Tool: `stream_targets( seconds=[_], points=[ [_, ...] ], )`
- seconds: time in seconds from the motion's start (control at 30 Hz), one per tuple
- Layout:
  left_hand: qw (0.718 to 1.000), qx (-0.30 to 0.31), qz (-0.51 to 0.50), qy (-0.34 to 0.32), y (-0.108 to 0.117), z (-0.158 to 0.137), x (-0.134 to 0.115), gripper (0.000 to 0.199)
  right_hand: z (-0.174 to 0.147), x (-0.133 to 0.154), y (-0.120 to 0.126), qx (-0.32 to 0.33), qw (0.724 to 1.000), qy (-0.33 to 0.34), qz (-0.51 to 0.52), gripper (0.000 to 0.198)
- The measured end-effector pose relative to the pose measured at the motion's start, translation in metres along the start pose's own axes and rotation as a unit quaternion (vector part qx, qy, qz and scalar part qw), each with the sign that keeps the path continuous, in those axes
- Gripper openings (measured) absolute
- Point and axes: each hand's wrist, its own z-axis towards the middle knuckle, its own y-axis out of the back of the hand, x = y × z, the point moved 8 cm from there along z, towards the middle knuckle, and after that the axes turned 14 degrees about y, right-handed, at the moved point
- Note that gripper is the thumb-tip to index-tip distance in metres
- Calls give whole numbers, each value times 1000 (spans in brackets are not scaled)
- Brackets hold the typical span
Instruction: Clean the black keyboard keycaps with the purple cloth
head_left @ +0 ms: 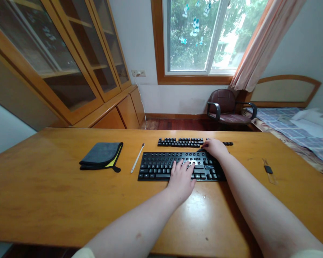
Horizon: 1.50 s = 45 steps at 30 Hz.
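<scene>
A black keyboard (156,166) lies on the wooden desk; its upper rows show bare key posts, while the lower rows carry keycaps. My left hand (181,177) rests palm down on the keyboard, right of its middle, with fingers spread. At the keyboard's back edge, my right hand (214,147) has its fingertips pinched together near a dark thing; what they hold, if anything, is too small to make out. Loose black keycaps (179,142) stand in rows behind the keyboard, partly hidden by my right hand.
Left of the keyboard lie a white toothbrush (137,157) and a folded grey cloth (101,154) with a yellow inner side. A wire keycap puller (268,169) lies to the right on the desk (56,200). Beyond are a chair (226,105), a bed and a glass-fronted cabinet.
</scene>
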Motion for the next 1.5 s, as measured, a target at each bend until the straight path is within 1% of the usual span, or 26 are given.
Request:
stream_targets(
  seconds=[0.13, 0.27, 0.37, 0.43, 0.5, 0.57, 0.63, 0.7, 0.77, 0.83, 0.9, 1.0, 1.07, 1.13, 1.23, 1.3, 1.4, 1.5],
  points=[
    [1000, 3, 1, 3, 0, 0, 1, 56, -1, -5, -2, -7, 1000, -23, 0, 19],
    [1000, 6, -2, 4, 0, 0, 1, 55, -1, -7, -2, -6, 1000, -30, 2, 23],
    [1000, 4, -8, 4, 0, 0, 0, 56, -3, -5, 3, -11, 999, -32, -1, 24],
    [1000, 2, -17, 8, 1, 1, 1, 54, -8, 1, 15, -41, 999, -36, -3, 26],
    [999, -7, -38, 17, 4, 1, 2, 52, -19, 12, 30, -92, 995, -38, 9, 27],
    [996, -25, -77, 23, 10, 2, 3, 51, -36, 30, 45, -142, 988, -33, 48, 26],
    [990, -46, -129, 23, 17, 2, 4, 54, -58, 50, 53, -172, 979, -35, 102, 26],
    [982, -53, -181, 17, 23, 2, 4, 57, -79, 71, 51, -170, 970, -30, 173, 25],
    [975, -42, -220, 3, 25, 2, 2, 55, -96, 89, 45, -171, 956, -26, 236, 25],
    [970, -27, -242, -17, 25, 2, -1, 48, -107, 101, 37, -172, 942, -21, 287, 24],
    [967, -19, -252, -29, 25, 2, -2, 43, -111, 106, 27, -164, 931, -35, 324, 23],
    [964, -13, -263, -24, 27, 4, 0, 40, -112, 105, 17, -149, 916, -65, 366, 22],
    [963, -10, -269, -19, 27, 5, 1, 37, -111, 103, 15, -153, 905, -74, 391, 21],
    [962, -9, -274, -20, 28, 6, 1, 35, -111, 102, 14, -161, 897, -77, 404, 21],
    [958, -13, -286, -24, 27, 7, 2, 35, -110, 99, 11, -164, 895, -72, 408, 22],
    [952, -13, -305, -12, 26, 8, 5, 33, -109, 98, 9, -171, 892, -60, 414, 24],
    [937, -19, -347, 27, 26, 10, 13, 25, -110, 90, 7, -214, 875, -52, 430, 31],
    [916, -30, -394, 64, 26, 10, 19, 18, -111, 81, 6, -260, 849, -58, 456, 27]
  ],
)
